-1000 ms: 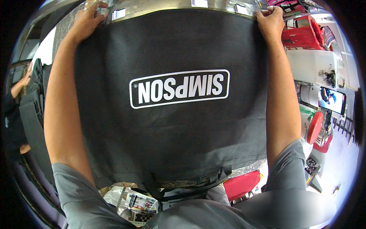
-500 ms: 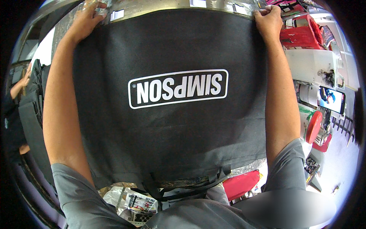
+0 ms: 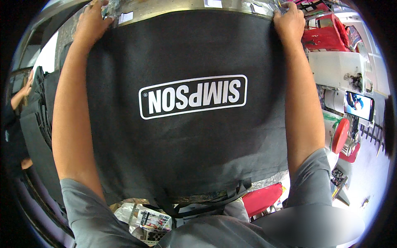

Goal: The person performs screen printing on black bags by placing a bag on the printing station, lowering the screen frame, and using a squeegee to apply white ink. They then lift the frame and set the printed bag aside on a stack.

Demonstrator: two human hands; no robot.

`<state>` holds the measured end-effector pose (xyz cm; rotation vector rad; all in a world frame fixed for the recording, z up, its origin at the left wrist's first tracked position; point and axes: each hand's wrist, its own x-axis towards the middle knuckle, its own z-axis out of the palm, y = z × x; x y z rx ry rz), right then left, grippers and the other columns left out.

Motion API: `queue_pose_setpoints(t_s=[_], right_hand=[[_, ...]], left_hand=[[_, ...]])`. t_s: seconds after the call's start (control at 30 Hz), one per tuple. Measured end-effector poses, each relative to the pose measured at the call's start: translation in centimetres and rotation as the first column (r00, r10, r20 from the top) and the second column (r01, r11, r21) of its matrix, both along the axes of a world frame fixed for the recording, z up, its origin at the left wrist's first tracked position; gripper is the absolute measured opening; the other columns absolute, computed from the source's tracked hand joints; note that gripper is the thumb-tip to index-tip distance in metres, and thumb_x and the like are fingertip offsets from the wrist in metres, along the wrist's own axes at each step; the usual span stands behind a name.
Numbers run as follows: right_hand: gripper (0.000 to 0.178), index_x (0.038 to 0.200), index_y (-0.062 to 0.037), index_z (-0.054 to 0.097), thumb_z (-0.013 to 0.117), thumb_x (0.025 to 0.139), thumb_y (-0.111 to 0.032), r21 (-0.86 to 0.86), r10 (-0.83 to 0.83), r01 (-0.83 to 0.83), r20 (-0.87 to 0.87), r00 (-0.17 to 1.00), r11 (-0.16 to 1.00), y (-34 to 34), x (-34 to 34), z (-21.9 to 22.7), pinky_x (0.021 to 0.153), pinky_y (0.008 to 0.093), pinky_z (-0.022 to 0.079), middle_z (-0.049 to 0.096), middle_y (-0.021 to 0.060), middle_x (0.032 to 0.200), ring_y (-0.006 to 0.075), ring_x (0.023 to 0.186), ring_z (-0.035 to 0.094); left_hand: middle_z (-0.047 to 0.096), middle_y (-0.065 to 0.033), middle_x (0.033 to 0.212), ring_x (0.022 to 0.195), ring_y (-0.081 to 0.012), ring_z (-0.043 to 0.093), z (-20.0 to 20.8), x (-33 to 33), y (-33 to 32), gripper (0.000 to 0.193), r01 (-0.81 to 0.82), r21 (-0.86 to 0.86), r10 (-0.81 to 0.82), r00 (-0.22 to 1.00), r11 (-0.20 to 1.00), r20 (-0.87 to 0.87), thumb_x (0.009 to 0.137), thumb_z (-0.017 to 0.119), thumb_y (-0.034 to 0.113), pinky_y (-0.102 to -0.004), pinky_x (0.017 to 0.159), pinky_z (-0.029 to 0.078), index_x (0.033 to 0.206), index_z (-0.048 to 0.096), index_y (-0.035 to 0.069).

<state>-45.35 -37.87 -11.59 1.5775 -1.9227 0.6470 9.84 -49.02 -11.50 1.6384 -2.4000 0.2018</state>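
A black fabric bag lies spread flat before me, with a white framed print upside down on its face. Its strap handles hang at the near edge, close to my body. At the far left corner my left hand has its fingers curled over the bag's edge. My right hand pinches the far right corner in the same way. The fingertips of both hands are partly hidden. Beyond the far edge runs a bare metallic strip with small white tabs on it.
Black folded fabric is stacked at the left, where a co-worker's hand shows. Along the right stand a red container, a white box, a lit phone and a red-lidded tub.
My left forearm has shifted slightly to the right and its hand has turned a little. The right hand has moved slightly left. The bag lies almost as before.
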Motion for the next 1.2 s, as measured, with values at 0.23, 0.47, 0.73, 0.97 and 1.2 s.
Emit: queue_pose_setpoints(t_s=[0.23, 0.47, 0.73, 0.97, 1.2], right_hand=[[0.036, 0.129, -0.0008, 0.061, 0.052, 0.103, -0.024, 0.270, 0.318, -0.394, 0.285, 0.904, 0.878, 2.1, 9.2, 5.8, 0.110, 0.0542, 0.039, 0.058, 0.0252, 0.138, 0.0451, 0.129, 0.052], [0.079, 0.153, 0.0069, 0.040, 0.024, 0.109, -0.056, 0.570, 0.415, -0.357, 0.030, 0.909, 0.740, 3.2, 14.6, 1.8, 0.125, 0.0628, 0.007, 0.034, 0.0234, 0.164, 0.0421, 0.154, 0.026], [0.072, 0.156, -0.0022, 0.041, 0.021, 0.109, -0.054, 0.585, 0.282, -0.219, -0.018, 0.959, 0.781, 4.1, 13.4, 2.0, 0.125, 0.0619, 0.003, 0.033, 0.0213, 0.165, 0.0402, 0.155, 0.025], [0.053, 0.150, -0.0076, 0.049, 0.026, 0.111, -0.035, 0.516, 0.393, -0.209, -0.277, 0.877, 0.831, 2.5, 8.8, 1.6, 0.124, 0.0623, 0.014, 0.042, 0.0236, 0.158, 0.0416, 0.150, 0.034], [0.062, 0.154, 0.0047, 0.038, 0.030, 0.110, -0.039, 0.741, 0.395, -0.238, -0.040, 0.918, 0.627, 2.3, 5.8, 1.9, 0.125, 0.0523, 0.022, 0.033, 0.0335, 0.160, 0.0454, 0.152, 0.028]], left_hand=[[0.054, -0.0182, 0.150, 0.138, -0.0373, 0.050, 7.3, -10.6, 9.0, 0.043, 0.058, 0.192, -0.021, 0.982, 0.980, -0.189, 0.105, 0.053, 0.034, -0.0477, 0.116, 0.038, 0.134, 0.063, 0.004], [0.048, -0.0211, 0.155, 0.147, -0.0362, 0.041, 6.0, -14.8, 13.3, 0.061, 0.189, 0.181, -0.188, 0.982, 0.965, -0.020, 0.109, 0.034, 0.049, -0.0512, 0.127, 0.012, 0.147, 0.054, 0.006], [0.050, -0.0231, 0.153, 0.148, -0.0363, 0.039, 6.4, -16.4, 11.8, 0.067, 0.034, 0.315, -0.064, 0.994, 0.948, 0.084, 0.109, 0.032, 0.052, -0.0511, 0.127, 0.016, 0.143, 0.057, 0.001], [0.029, -0.0219, 0.166, 0.156, -0.0362, 0.024, 8.8, -22.0, 13.7, 0.089, 0.125, 0.460, -0.083, 0.990, 0.879, -0.110, 0.103, 0.026, 0.070, -0.0467, 0.128, 0.017, 0.157, 0.036, 0.000], [0.017, -0.0161, 0.171, 0.159, -0.0310, 0.014, 5.6, -22.8, 12.4, 0.090, 0.175, 0.445, -0.176, 0.984, 0.878, -0.039, 0.101, 0.021, 0.076, -0.0459, 0.129, 0.013, 0.164, 0.025, 0.013]])
